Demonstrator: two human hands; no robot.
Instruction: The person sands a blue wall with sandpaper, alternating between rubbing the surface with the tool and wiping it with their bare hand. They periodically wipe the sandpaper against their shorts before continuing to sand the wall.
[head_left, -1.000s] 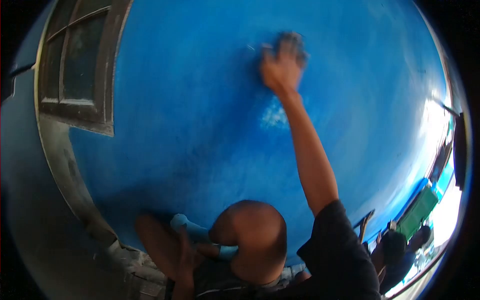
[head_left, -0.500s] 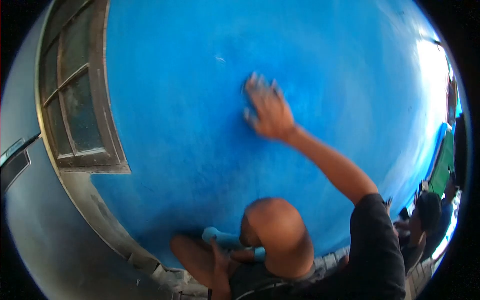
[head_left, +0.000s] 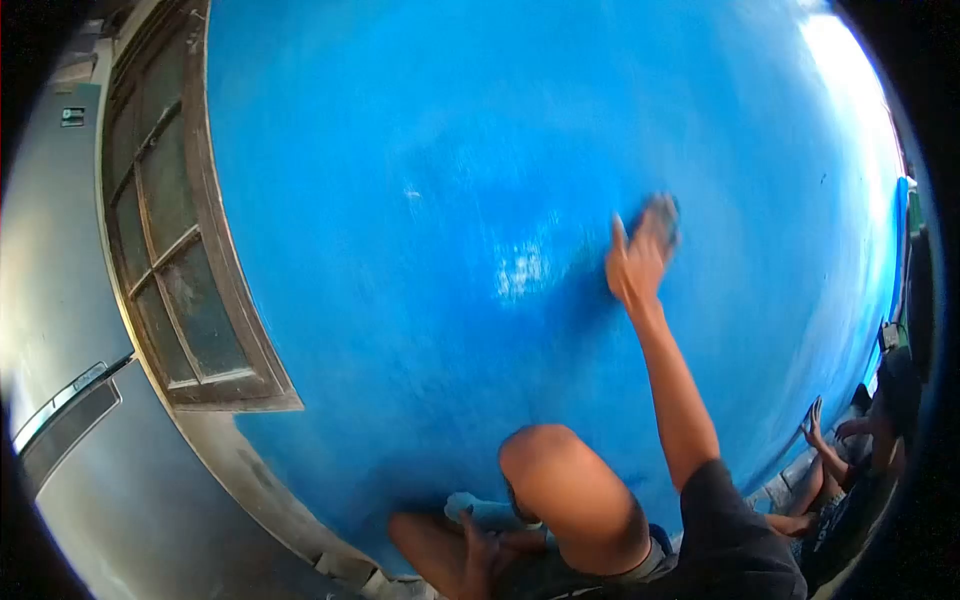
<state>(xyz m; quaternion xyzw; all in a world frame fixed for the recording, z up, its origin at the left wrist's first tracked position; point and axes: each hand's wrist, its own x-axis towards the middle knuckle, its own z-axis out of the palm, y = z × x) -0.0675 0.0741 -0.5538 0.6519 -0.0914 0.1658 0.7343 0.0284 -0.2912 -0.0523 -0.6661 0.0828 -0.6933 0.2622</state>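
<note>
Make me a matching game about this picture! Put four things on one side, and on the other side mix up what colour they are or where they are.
Things:
1. Wall
2. Window
3. Right hand
4. Left hand

Clues:
A. Low down, at a pale-blue thing
B. Brown-framed, over on the left
C. Big and bright blue
D. Reaching up, at the wall

Right pairs: 1-C, 2-B, 3-D, 4-A
</note>
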